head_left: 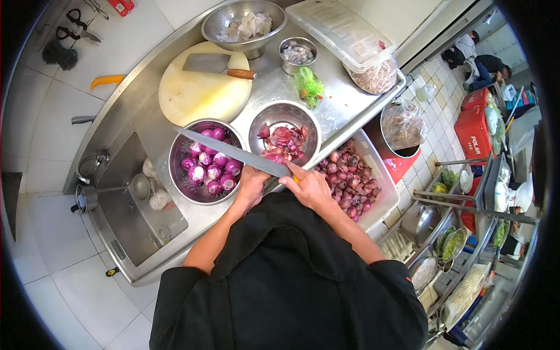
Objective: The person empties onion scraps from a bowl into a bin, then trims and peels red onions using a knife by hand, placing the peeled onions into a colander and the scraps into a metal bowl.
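My right hand (309, 188) is closed around the yellow handle of a large knife (227, 150). Its long blade points to the upper left, across a metal bowl (178, 175) of peeled purple onions (213, 172). Behind the blade, my left hand (252, 186) is closed, its fingertips partly hidden; whatever it grips does not show. Just beyond both hands stands a perforated metal bowl (291, 111) with red onion skins (284, 142) in it. Small unpeeled red onions (349, 181) fill a white plastic bin (382, 182) beside my right forearm.
A cleaver (205, 62) lies on a round cutting board (181, 90). Behind are a colander (213, 32), a small metal bowl (284, 63), a green bundle (309, 86) and a lidded container (329, 26). The sink (125, 204) is left; shelving (449, 198) and people are right.
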The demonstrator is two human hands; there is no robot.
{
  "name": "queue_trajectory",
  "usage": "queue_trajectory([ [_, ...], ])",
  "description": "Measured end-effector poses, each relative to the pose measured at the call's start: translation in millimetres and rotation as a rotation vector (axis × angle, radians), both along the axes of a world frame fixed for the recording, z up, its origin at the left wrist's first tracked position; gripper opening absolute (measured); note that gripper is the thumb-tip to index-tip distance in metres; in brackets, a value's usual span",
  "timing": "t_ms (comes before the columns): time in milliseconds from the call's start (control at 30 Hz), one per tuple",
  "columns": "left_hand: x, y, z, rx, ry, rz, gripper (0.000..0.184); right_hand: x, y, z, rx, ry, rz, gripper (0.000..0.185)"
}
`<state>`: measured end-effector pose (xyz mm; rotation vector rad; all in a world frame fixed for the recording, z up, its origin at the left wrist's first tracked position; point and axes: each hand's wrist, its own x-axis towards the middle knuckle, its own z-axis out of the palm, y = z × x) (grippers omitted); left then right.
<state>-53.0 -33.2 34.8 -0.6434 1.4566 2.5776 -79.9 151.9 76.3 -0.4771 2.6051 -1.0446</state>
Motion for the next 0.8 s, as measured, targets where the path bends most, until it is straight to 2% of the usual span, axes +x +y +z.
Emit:
queue_trajectory([
  [67,3,1,-12,-0.018,0.044,0.048,0.046,-1,-1,-3,-0.015,0.031,0.014,0.070],
  [167,5,-1,8,0.043,0.086,-0.073,0.039,-3,9,-12,-0.034,0.054,0.033,0.070],
  [267,9,1,4,0.086,0.057,-0.055,0.029,-3,18,-22,-0.039,0.023,0.063,0.066],
  [367,13,-3,4,0.031,0.094,-0.130,0.031,0,27,-26,-0.015,0.008,0.066,0.062],
  [433,15,-5,14,0.144,0.106,-0.141,0.034,-1,34,-41,-0.011,0.065,0.006,0.066],
  [467,14,-7,20,0.201,0.115,-0.146,0.035,-4,42,-39,0.056,-0.130,-0.087,0.064],
  [567,7,-12,29,0.202,0.016,-0.193,0.038,-15,59,-31,-0.017,-0.381,-0.112,0.057],
  [600,2,-16,26,0.173,-0.062,-0.185,0.046,-15,57,-32,-0.061,-0.369,-0.102,0.055],
  [700,-11,-23,7,-0.485,0.087,-0.380,0.059,-13,42,-34,-0.154,-0.293,-0.068,0.052],
  [733,-12,-21,0,-0.642,0.154,-0.334,0.066,-11,37,-29,-0.157,-0.252,-0.039,0.052],
  [800,-11,-22,-1,-0.635,0.166,-0.250,0.068,-8,28,-10,-0.072,-0.257,0.006,0.053],
])
